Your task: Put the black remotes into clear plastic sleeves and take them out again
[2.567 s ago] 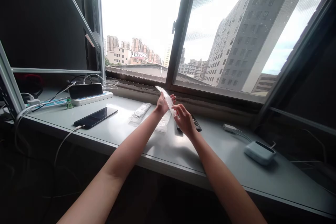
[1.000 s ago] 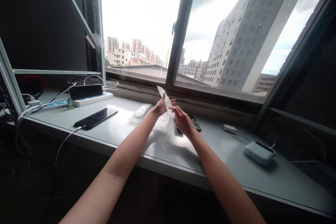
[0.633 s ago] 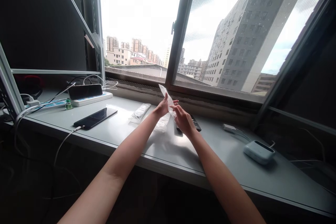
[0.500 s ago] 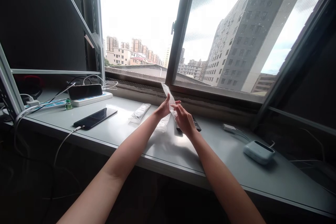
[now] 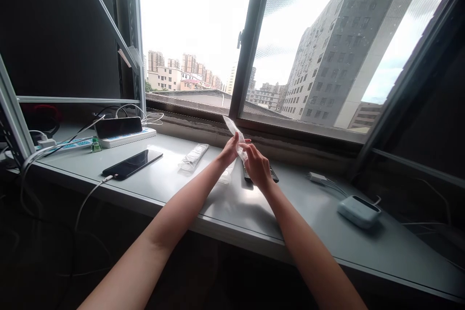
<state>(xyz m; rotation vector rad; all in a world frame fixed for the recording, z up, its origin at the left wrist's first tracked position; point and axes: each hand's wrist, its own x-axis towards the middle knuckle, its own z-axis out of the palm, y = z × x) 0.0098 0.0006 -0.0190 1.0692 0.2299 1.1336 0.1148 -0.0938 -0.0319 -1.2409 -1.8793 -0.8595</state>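
A narrow clear plastic bag (image 5: pixel 234 131) stands tilted above the grey sill, its top end pointing up and left. My left hand (image 5: pixel 231 151) pinches it from the left, fingers closed on the plastic. My right hand (image 5: pixel 256 167) grips its lower end from the right, fingers curled on it. Below my hands a black remote control (image 5: pixel 269 173) lies on the sill, partly hidden by my right hand. Another clear bag (image 5: pixel 227 173) lies flat under my left wrist, mostly covered.
A third wrapped bag (image 5: pixel 193 156) lies left of my hands. A black phone (image 5: pixel 132 163) on a cable and a white power strip (image 5: pixel 125 137) with a second phone sit at the left. A pale blue device (image 5: pixel 359 210) with cables rests at the right. The window frame (image 5: pixel 242 58) rises behind.
Both hands have shifted slightly right with the bag and come closer together. The bag's top end has tilted a little more upright. The items on the sill have not moved.
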